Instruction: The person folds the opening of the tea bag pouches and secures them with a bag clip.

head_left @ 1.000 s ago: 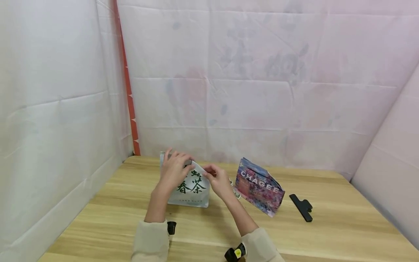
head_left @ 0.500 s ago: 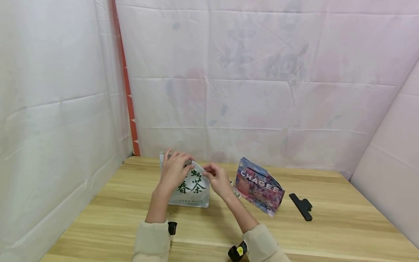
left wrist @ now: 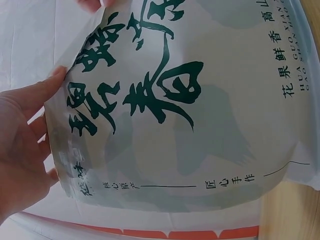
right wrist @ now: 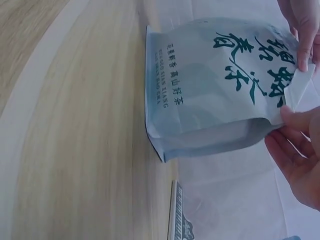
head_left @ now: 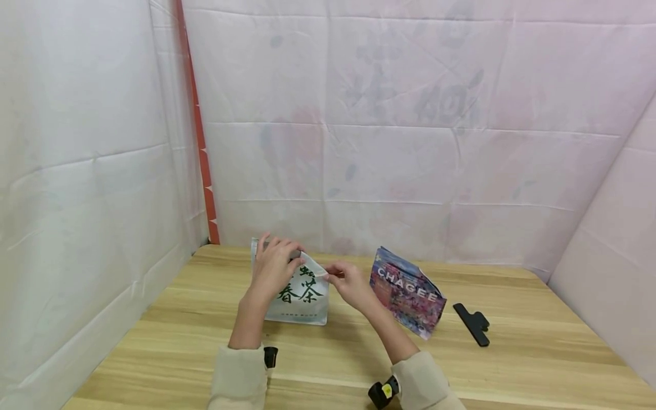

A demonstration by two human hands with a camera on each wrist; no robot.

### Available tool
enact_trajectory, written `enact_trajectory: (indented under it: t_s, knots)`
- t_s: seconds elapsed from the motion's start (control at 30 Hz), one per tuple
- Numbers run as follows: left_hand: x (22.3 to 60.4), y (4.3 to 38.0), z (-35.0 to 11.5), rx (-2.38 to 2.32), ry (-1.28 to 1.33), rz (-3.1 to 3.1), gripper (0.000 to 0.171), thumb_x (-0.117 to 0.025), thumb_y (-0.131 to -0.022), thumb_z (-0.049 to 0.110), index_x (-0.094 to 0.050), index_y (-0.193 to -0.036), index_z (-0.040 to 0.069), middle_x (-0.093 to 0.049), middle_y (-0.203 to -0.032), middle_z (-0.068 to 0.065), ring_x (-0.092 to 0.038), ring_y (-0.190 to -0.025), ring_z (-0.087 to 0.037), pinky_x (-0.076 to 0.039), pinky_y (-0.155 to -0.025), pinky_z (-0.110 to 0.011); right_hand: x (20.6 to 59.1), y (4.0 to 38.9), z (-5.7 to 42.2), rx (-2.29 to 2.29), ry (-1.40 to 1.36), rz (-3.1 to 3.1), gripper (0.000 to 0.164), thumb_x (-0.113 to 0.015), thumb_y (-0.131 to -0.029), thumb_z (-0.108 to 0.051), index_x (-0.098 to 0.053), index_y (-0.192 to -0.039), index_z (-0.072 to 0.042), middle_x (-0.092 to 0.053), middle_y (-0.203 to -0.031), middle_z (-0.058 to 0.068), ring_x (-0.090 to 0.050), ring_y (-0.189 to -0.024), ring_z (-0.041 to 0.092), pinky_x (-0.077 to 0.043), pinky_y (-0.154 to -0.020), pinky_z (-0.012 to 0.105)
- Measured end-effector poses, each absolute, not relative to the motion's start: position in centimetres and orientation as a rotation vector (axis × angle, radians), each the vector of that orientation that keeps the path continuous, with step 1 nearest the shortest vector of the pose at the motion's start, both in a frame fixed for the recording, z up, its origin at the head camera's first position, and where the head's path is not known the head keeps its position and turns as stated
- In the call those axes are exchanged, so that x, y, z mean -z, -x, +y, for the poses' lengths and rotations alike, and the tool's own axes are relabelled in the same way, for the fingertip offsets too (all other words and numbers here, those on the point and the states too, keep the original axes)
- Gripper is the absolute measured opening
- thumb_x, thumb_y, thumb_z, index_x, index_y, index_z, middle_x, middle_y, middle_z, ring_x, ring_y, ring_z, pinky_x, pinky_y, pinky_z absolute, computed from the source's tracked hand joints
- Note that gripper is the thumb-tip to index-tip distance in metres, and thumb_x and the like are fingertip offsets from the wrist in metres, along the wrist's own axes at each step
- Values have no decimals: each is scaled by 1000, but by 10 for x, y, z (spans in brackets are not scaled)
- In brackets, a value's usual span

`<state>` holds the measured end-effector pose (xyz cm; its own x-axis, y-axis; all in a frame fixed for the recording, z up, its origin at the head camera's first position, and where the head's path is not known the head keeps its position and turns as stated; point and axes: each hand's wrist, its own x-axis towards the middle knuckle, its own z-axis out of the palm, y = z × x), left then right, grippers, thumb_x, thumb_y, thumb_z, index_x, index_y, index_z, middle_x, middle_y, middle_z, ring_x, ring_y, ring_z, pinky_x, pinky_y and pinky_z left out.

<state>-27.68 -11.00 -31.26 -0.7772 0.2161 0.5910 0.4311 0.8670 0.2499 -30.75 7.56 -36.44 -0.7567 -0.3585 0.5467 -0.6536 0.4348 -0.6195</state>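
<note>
A pale tea bag (head_left: 297, 312) with dark green brush lettering stands upright on the table, its top edge turned over. My left hand (head_left: 274, 267) pinches the top left part, thumb in front and the other fingers behind. At the top right corner, my right hand (head_left: 353, 285) pinches the edge between thumb and fingers. The right wrist view shows the folded strip (right wrist: 300, 87) between the two hands and the bag's side gusset (right wrist: 215, 137). In the left wrist view the lettered front (left wrist: 220, 125) fills most of the picture, with left fingers partly hidden behind it.
A purple-blue floral bag (head_left: 407, 293) marked CHAGEE stands to the right, close behind the right forearm. Farther right lies a black bag clip (head_left: 474, 326). A flat printed piece (right wrist: 177, 212) lies near the tea bag. Pale cloth walls (head_left: 389, 171) enclose the table.
My right hand has moved slightly right and down along the tea bag's top edge, drawing the corner over. The left hand keeps its hold in the same place.
</note>
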Motion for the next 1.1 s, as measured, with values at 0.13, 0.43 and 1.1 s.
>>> enact_trajectory:
  t_s: [0.13, 0.43, 1.1]
  knots:
    - [312, 276, -110, 503, 472, -2475, 17, -72, -80, 20, -68, -96, 16, -65, -100, 0, -51, -100, -22, -11, -106, -44, 364, 307, 72, -1265, -793, -2358, 9, -63, -83, 5, -68, -88, 0, -65, -80, 8, -62, -73, 18, -51, -65, 30]
    - [313, 277, -110, 505, 472, -2475, 17, -71, -81, 19, -68, -97, 15, -65, -100, 0, -51, -99, -22, -12, -106, -44, 365, 306, 71, -1196, -763, -2328, 4, -65, -82, 1, -66, -84, 5, -64, -75, 5, -60, -67, 17, -50, -59, 27]
    - [311, 277, -110, 513, 459, -2495, 16, -71, -80, 21, -68, -95, 17, -64, -102, 0, -51, -101, -22, -12, -106, -44, 346, 315, 88, -1022, -771, -2362, 11, -58, -84, 2, -68, -87, 0, -64, -82, 5, -62, -75, 20, -52, -69, 37]
